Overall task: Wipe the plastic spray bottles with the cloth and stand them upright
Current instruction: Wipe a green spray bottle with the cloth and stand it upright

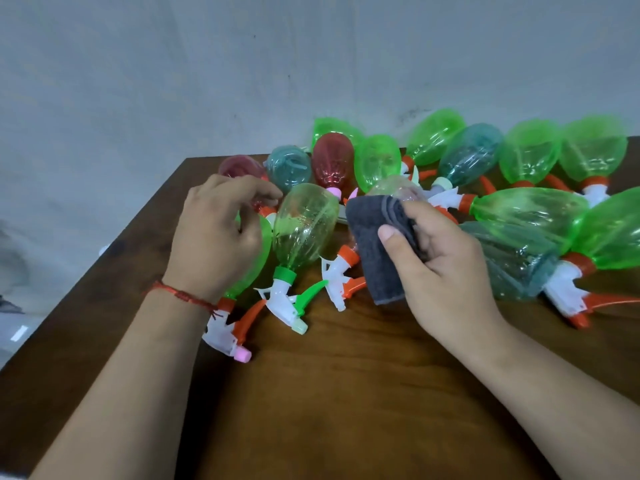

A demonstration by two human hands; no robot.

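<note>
Several plastic spray bottles lie on their sides across the back of the brown wooden table (346, 382). My left hand (218, 233) hangs with loosely curled fingers over a green bottle with an orange collar (258, 252), and I see nothing held in it. Beside it lies a yellowish clear bottle with a green collar (304, 226). My right hand (446, 271) grips a folded dark grey cloth (377, 251) between thumb and fingers. The cloth hides most of a clear bottle with an orange collar (394, 188). A teal bottle (516, 261) lies just right of that hand.
Further back lie red bottles (332, 164), teal bottles (471, 154) and several green bottles (530, 157), close to the grey wall (242, 64). Trigger heads point toward me. The table's left edge (114, 261) runs diagonally, with floor beyond it.
</note>
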